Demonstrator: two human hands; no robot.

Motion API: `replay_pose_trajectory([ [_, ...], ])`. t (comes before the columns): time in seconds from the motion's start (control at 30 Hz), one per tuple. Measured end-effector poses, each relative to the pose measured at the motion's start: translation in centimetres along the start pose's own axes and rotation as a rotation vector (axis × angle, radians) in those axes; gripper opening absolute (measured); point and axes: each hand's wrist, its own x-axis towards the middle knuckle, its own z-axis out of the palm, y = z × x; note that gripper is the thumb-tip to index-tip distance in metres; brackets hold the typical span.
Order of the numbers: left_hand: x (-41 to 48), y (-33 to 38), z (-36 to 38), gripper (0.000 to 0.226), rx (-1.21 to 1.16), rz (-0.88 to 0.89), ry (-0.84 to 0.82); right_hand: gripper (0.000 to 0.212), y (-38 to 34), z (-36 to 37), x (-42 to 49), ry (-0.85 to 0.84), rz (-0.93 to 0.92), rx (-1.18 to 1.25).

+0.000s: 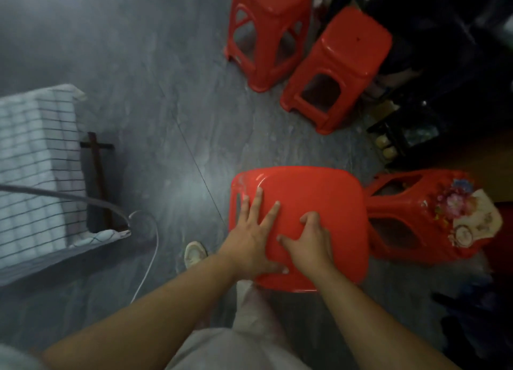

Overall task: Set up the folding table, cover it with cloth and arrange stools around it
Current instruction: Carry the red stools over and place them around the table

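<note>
Both hands are on the near red stool (319,192), which stands on the grey floor (166,92) just ahead of the person's shoe (194,254). The left hand (249,242) lies flat on the seat with fingers spread. The right hand (308,242) is beside it, fingers bent and tips on the plastic; whether it hooks anything, I cannot tell. Over at the floor's left edge stands the folding table, its checked cloth (33,153) draped down over a dark leg (97,175), so my read is we're into the stool stage. Two more stools wait upright toward the far edge, one (266,31) beside the other (341,64), and a fourth stool (410,217) lies tipped on its side just right of the one in hand. The risks: palms on a glossy seat give no real hold, so a lift could slip. A white cable (150,258) loops across the floor between stool and table, ready to catch a foot or a stool leg on the carry. The tipped stool is close enough to get knocked.
</note>
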Motion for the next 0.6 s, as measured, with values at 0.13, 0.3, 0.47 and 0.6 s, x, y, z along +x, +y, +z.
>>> replay_pose_trajectory([
  [0.13,-3.8,-4.5,-3.9,0.143,0.080,-0.033,0.178,0.061,-8.3,0.8,-1.7,-0.030,-0.120,-0.052],
  [0.3,-8.1,-10.1,-8.5,0.144,-0.064,-0.137,0.334,0.061,-17.9,3.0,-3.5,-0.111,-0.275,-0.165],
  [0.47,-11.8,-14.2,-10.8,0.139,-0.158,-0.288,0.473,0.060,-25.3,5.8,-4.2,-0.195,-0.437,-0.283],
  [0.6,-12.8,-16.4,-11.3,0.138,-0.280,-0.417,0.580,0.059,-29.4,8.3,-3.2,-0.265,-0.547,-0.372],
])
